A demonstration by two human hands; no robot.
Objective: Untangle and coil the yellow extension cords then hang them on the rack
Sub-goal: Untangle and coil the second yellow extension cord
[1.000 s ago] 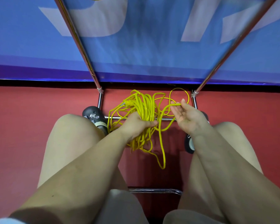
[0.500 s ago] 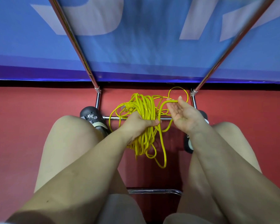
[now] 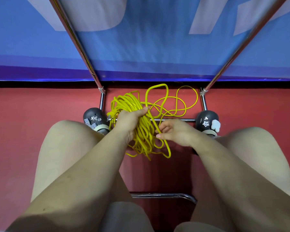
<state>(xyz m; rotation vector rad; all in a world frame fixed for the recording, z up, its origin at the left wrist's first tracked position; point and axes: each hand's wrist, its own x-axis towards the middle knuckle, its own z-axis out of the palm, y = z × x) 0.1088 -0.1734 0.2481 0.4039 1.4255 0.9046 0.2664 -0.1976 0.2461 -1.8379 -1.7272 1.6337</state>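
My left hand (image 3: 130, 122) grips a thick bundle of coiled yellow cord (image 3: 145, 139) between my knees, fingers curled round its top. Loops of the bundle hang below the hand. My right hand (image 3: 176, 133) is just to the right of the bundle, its fingers and thumb closed lightly around a single strand that runs down from the coil. Loose tangled loops of yellow cord (image 3: 171, 104) lie on the red floor beyond both hands. The chrome rack (image 3: 202, 101) stands in front, its two slanted poles rising up and away.
A chrome crossbar (image 3: 177, 120) joins the rack's legs near the floor. My two dark shoes (image 3: 94, 118) sit beside the legs. A blue banner (image 3: 149, 39) hangs behind the rack. A metal stool rung (image 3: 166, 195) shows between my thighs.
My right hand has dropped from the raised strand down to the right side of the bundle. More loose cord now lies spread on the floor behind. The left hand keeps its grip.
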